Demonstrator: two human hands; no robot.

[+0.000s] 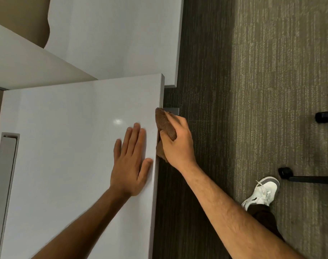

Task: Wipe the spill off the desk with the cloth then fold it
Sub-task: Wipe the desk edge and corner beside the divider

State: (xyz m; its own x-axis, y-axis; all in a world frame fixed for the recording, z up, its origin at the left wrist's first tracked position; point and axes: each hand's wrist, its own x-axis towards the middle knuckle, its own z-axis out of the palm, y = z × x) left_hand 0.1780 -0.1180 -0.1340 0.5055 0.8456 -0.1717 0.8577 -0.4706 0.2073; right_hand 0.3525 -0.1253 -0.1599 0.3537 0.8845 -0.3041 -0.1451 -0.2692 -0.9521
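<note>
At the far left, a long grey recessed slot (pixel 5 191) is running along the white surface (pixel 66 146). Further right, the left hand (pixel 130 161) is lying flat on that surface, fingers spread and released, palm down near the right edge. Just beyond the edge, the right hand (pixel 175 141) is grasping the brown cloth (pixel 164 124), bunched up, and pressing it against the side of the surface (the cloth is peeking out above and below the fingers). A second white tabletop (pixel 112 34) is sitting behind. To the right, striped grey carpet (pixel 271 90) is covering the floor, a white sneaker (pixel 262 192) is standing on it, and black chair legs with casters (pixel 286 172) are showing at the far right edge.
</note>
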